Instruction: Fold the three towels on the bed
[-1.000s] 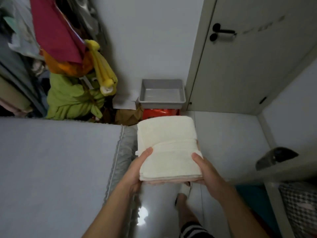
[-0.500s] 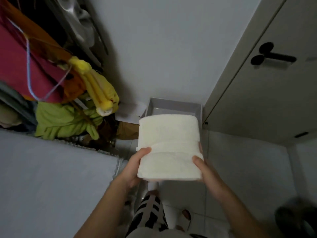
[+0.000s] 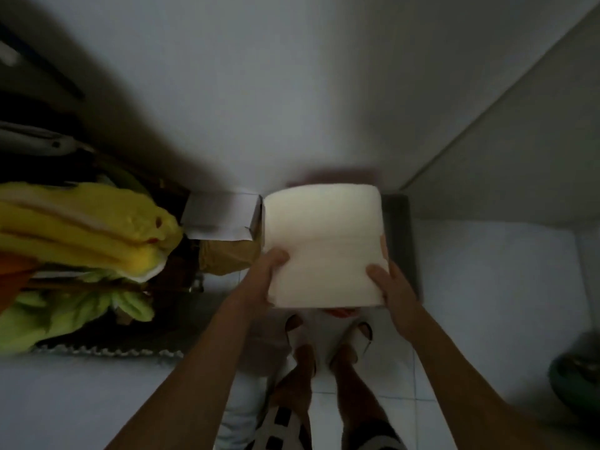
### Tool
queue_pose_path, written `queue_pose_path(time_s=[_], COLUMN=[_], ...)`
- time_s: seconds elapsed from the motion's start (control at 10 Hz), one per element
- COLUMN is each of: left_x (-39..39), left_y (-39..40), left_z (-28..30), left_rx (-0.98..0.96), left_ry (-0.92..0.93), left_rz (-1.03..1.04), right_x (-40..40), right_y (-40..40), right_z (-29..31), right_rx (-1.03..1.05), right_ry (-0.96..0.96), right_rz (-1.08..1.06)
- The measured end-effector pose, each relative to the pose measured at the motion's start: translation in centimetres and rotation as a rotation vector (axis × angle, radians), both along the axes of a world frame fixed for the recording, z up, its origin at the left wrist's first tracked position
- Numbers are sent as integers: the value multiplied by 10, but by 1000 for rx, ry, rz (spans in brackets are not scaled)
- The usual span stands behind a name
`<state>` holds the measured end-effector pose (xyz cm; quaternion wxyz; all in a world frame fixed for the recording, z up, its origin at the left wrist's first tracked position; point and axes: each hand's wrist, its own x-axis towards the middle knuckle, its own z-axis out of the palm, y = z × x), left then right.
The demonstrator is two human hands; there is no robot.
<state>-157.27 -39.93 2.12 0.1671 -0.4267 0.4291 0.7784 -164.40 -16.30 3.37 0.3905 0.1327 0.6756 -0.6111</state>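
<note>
1. Head view: the left hand (image 3: 259, 280) grips the near left edge of a cream, thick terry towel stack folded to a rectangle (image 3: 321, 241). Its thumb (image 3: 276, 256) is pressed flat on the top face; the other fingers are hidden beneath.
2. The right hand (image 3: 394, 292) holds the near right edge in the same way: thumb (image 3: 376, 274) on top, one fingertip showing along the right side of the stack, the remainder hidden under it. Both hands are closed on the stack, clamping it from below and above.
3. The stack is carried level in the air, clear of the bed and out in front of the person's body. Whether it holds one towel or several cannot be told; the frame is blurred.
4. Directly past the stack's far right corner, a strip of a grey plastic tray (image 3: 397, 219) shows, close to the white wall (image 3: 292, 92).
5. Left of the left hand: a white-and-brown cardboard box (image 3: 224, 235), then a heap of yellow and green fabric items (image 3: 81, 241).
6. Below the hands: the person's bare feet on white floor tiles (image 3: 487, 287). The pale grey bed surface (image 3: 81, 401) lies to the near left.
7. Judgement: folding appears finished; the step in hand is carrying the stack to storage. The next move calls for lowering it level, likely into the tray, and releasing both hands evenly so the folds do not slump.
</note>
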Motion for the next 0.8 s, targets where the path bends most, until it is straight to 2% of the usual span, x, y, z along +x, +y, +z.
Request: queue_pose_path(time_s=[0.1, 0.3, 0.4, 0.6, 0.7, 0.8], left_x=[-28, -42, -44, -41, -43, -42], left_y=[-5, 3, 8, 17, 13, -2], left_z=[-53, -134, -145, -134, -87, -5], left_rx=[-24, -385, -531, -636, -672, -619], left_ry=[-60, -325, -286, -273, -266, -79], left_rz=[36, -139, -175, -250, -301, -224], right_x=[-23, -35, -36, -33, -39, -55], right_y=[-9, -25, -35, -30, -23, -2], right_z=[-56, -149, -160, -150, -99, -2], right_rx=[28, 198, 288, 389, 439, 471], right_ry=[-33, -104, -84, -38, -26, 242], right_rz=[-1, 134, 99, 161, 234, 219])
